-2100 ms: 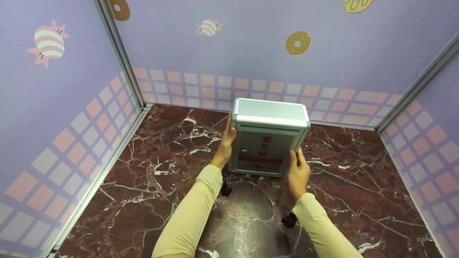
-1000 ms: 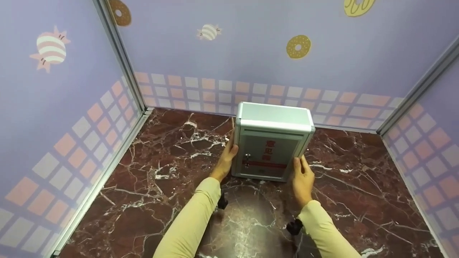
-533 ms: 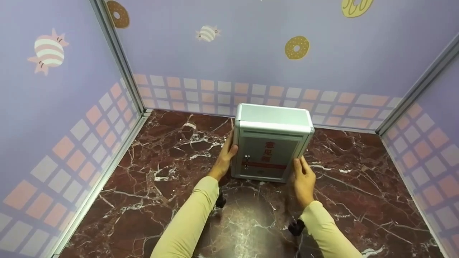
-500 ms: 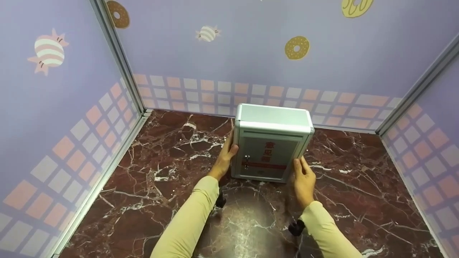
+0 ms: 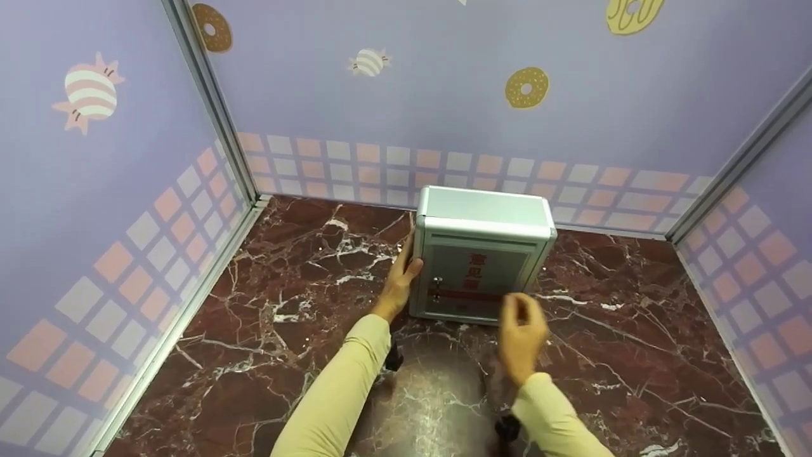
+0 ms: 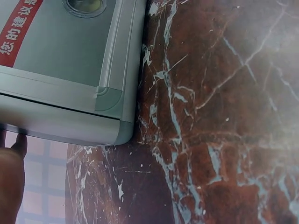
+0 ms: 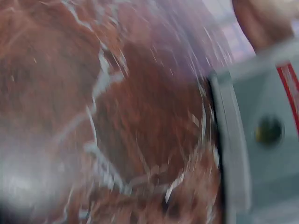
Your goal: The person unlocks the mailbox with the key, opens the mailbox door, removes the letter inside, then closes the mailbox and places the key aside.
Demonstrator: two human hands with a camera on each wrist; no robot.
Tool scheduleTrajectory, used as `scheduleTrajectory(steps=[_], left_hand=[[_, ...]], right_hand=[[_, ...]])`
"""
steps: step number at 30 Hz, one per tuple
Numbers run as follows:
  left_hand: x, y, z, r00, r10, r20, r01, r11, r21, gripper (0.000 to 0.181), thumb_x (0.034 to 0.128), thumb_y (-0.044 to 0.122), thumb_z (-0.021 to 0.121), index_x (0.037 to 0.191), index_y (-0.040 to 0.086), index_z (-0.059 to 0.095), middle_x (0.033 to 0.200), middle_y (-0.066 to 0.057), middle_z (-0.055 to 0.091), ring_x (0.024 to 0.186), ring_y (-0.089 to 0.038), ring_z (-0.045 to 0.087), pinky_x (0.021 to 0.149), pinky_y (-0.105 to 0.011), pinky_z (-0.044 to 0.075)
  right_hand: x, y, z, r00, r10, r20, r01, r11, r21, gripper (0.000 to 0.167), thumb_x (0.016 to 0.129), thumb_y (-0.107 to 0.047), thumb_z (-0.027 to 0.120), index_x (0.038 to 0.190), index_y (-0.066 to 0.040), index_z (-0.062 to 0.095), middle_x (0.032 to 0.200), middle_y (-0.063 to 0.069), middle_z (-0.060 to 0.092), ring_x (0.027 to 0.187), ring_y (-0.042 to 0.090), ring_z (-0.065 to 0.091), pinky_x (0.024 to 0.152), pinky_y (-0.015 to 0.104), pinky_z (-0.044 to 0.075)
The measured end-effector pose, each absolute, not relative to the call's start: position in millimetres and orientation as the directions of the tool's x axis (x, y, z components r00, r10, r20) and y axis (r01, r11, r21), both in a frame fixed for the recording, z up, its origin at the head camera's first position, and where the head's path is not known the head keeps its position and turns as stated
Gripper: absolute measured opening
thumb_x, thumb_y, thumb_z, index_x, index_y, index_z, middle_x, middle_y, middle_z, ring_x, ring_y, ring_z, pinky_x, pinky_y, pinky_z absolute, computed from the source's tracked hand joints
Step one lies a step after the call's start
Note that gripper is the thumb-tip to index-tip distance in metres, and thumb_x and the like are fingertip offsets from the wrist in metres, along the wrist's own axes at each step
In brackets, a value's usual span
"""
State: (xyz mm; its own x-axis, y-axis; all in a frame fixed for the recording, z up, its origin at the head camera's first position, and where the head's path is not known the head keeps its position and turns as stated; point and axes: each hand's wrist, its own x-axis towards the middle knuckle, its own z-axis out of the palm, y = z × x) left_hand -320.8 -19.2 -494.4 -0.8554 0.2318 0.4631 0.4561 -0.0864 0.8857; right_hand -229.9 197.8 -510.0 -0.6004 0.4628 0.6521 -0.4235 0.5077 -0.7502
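An aluminium suggestion box (image 5: 480, 270) stands upright on the dark red marbled surface (image 5: 285, 393), its front turned towards me. Red lettering marks its front panel, and a small metal lock (image 5: 436, 287) sits at that panel's left. My left hand (image 5: 398, 282) rests along the box's left side, fingers fairly straight, thumb at the front edge; the left wrist view shows dark fingertips (image 6: 19, 142) against that side. My right hand (image 5: 521, 336) is blurred in front of the box's lower right corner, fingers loosely bent, with nothing visible in it.
A lilac wall (image 5: 444, 108) with printed sweets and pastel squares rises behind the box. Similar panels stand at left (image 5: 127, 178) and right (image 5: 767, 266). Metal strips run along the corners.
Earlier both hands held the box's sides. My right hand has let go of the right side and moved left, in front of the box. Left hand and box have hardly moved since one second ago.
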Motion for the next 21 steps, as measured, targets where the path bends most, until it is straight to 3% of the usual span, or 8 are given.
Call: scheduleTrajectory(steps=[4,7,11,15,21], left_hand=[[-323,-23,-495,-0.86,0.198,0.47,0.461,-0.089,0.883,0.103,0.0869,0.071,0.048,0.155,-0.001,0.019,0.155,-0.023,0.026,0.138,-0.04,0.03,0.112,-0.049,0.024],[-323,-23,-497,-0.859,0.194,0.474,0.459,-0.119,0.88,0.102,0.0873,0.07,0.051,0.155,0.0,0.019,0.154,-0.024,0.028,0.132,-0.038,0.04,0.108,-0.044,0.032],[-322,-20,-498,-0.856,0.181,0.484,0.467,-0.131,0.875,0.099,0.0898,0.066,0.052,0.155,-0.001,0.02,0.153,-0.025,0.029,0.129,-0.038,0.042,0.106,-0.042,0.036],[-320,-17,-499,-0.861,0.177,0.478,0.466,-0.105,0.879,0.099,0.0899,0.067,0.05,0.154,-0.003,0.021,0.153,-0.026,0.029,0.134,-0.039,0.037,0.109,-0.042,0.031],[-322,-16,-497,-0.861,0.199,0.468,0.442,-0.162,0.882,0.095,0.0918,0.063,0.052,0.155,0.0,0.019,0.154,-0.024,0.03,0.132,-0.034,0.04,0.107,-0.04,0.035]], right_hand=[[-242,164,-510,-0.554,0.113,0.824,-0.578,0.66,-0.48,0.016,0.085,-0.005,0.074,0.099,0.001,0.069,0.096,0.009,0.066,0.085,0.019,0.063,0.08,0.028,0.052],[-251,142,-505,-0.506,-0.044,0.862,-0.653,0.673,-0.349,0.021,0.084,-0.01,0.078,0.1,0.0,0.069,0.1,0.013,0.065,0.09,0.026,0.064,0.082,0.035,0.054],[-259,124,-505,-0.503,-0.072,0.861,-0.662,0.672,-0.33,0.021,0.081,-0.003,0.079,0.099,0.002,0.07,0.101,0.014,0.064,0.092,0.028,0.064,0.08,0.037,0.054],[-262,119,-510,-0.503,-0.066,0.862,-0.644,0.694,-0.323,0.022,0.076,0.007,0.079,0.096,0.004,0.071,0.098,0.014,0.066,0.09,0.029,0.064,0.079,0.038,0.054],[-266,114,-510,-0.506,-0.021,0.863,-0.631,0.69,-0.353,0.018,0.073,0.01,0.077,0.089,0.004,0.073,0.093,0.013,0.069,0.086,0.029,0.066,0.077,0.038,0.055]])
